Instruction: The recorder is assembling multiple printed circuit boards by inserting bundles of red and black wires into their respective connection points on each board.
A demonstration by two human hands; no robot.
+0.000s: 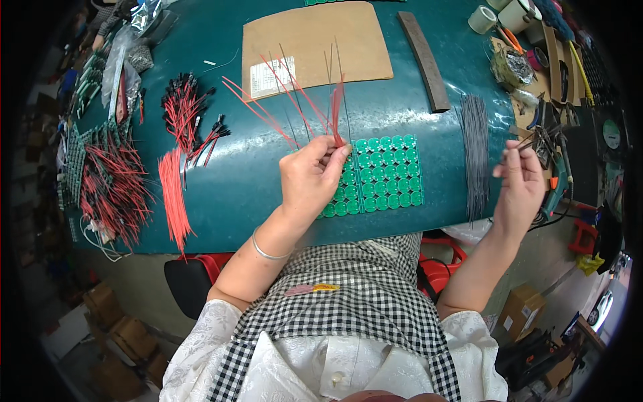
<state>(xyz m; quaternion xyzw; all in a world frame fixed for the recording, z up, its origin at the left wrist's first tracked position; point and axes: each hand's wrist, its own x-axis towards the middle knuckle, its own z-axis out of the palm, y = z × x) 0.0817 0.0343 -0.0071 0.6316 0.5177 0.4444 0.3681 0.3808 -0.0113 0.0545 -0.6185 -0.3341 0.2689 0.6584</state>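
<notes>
Left hand (309, 175): thumb and fingers pinched shut on red wires (337, 107), held over the left part of the green board (390, 175), wires fanning up and out (dark strands among them, can't tell if gripped). Right hand (521, 184): raised right of the grey wires (475, 157), fingers curled in, tips close together; can't tell if it has anything. Board lies flat on the table (248, 181), below the cardboard (321, 40). Red bundle (175, 201) further left.

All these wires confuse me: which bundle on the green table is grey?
The straight grey bundle, between the circuit boards and the right hand. Its colour sets it apart: the bundles at the left of the table show red.
</notes>
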